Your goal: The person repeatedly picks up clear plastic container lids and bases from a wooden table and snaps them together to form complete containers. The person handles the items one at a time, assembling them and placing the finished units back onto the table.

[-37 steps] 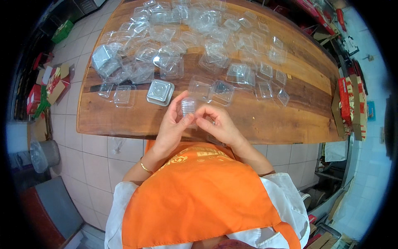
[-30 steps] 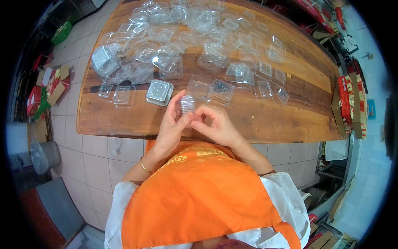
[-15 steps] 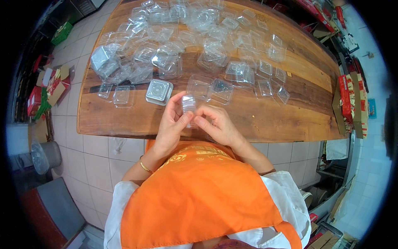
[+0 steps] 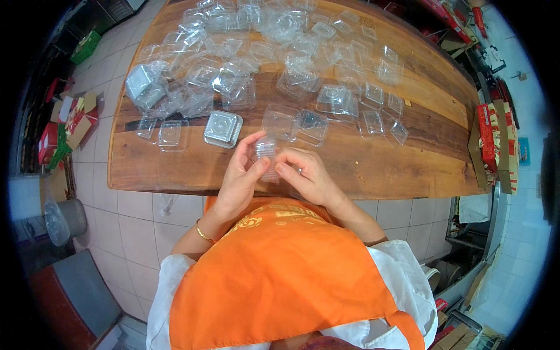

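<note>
Hands raised together over wooden table [image 4: 373,166] edge, left hand [image 4: 242,178] and right hand [image 4: 306,175] both pinching small clear plastic container [image 4: 265,150]

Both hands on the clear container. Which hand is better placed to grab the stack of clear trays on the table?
Left, probably. The left hand sits nearer the stack of clear trays, just beyond its fingertips; the right hand would cross over while gripping the clear container.

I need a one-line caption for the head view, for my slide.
Both hands, left hand and right hand, hold one small clear plastic container over a wooden table.
</note>
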